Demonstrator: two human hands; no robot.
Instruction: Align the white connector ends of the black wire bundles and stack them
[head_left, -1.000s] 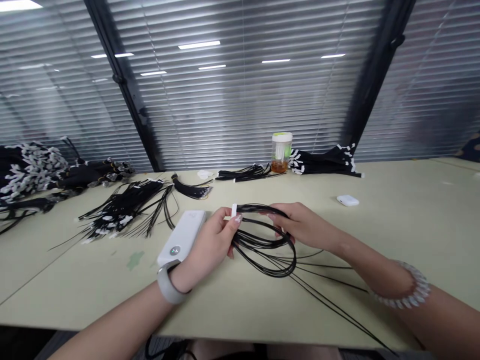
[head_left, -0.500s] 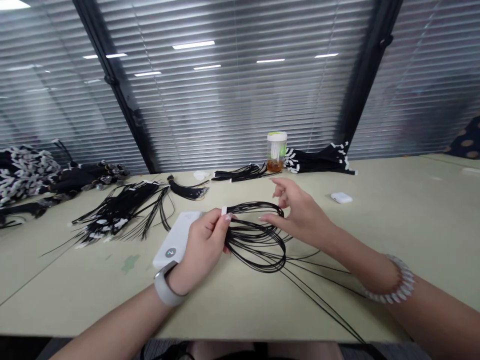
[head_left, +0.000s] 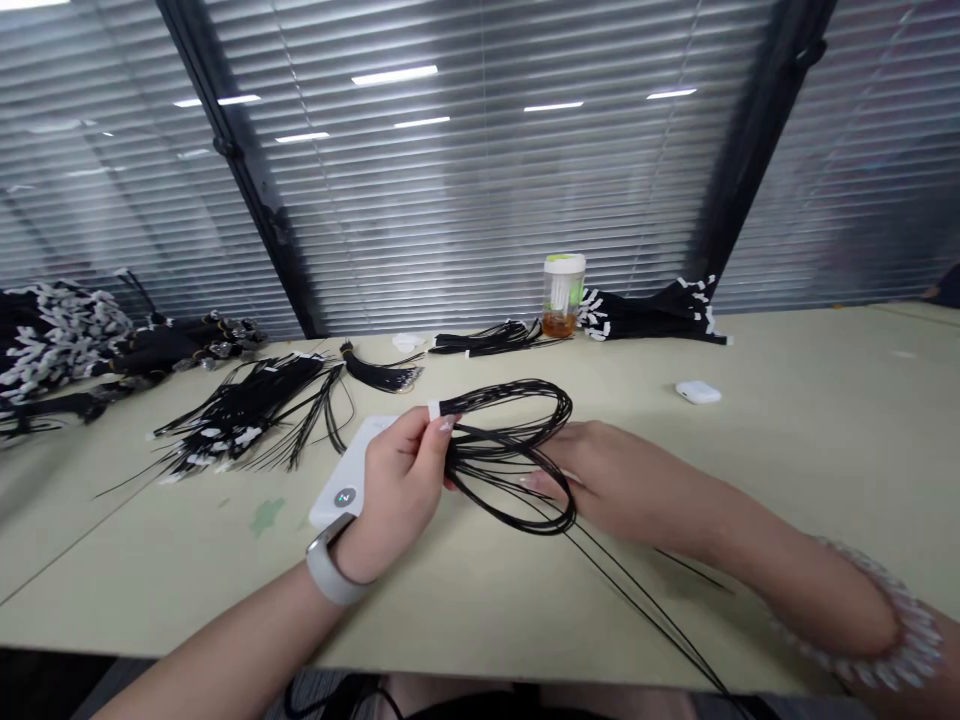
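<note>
My left hand [head_left: 405, 465] pinches a looped bundle of thin black cables [head_left: 517, 390] between thumb and fingers. A white connector [head_left: 433, 410] pokes out above that grip. The bundle forms two wide loops to the right, held above the table. At the loops' right side is my right hand [head_left: 607, 480], its thumb and fingers closing around black strands; the fingertips are partly hidden behind the cables. Loose cable ends trail down to the table's front edge. Under my left hand lies a white power bank [head_left: 341, 480] with a small round display.
Black cable bundles with white connectors [head_left: 240, 405] lie at the left, with more piled [head_left: 60, 330] at the far left. Along the back stand a lidded jar of amber liquid [head_left: 562, 295] and another cable bundle [head_left: 652, 312]. A small white case [head_left: 697, 392] sits at right.
My right hand has moved down from above the loops to their right side, its spread fingers closing in on the strands. The left hand keeps its pinch, and the view has shifted slightly.
</note>
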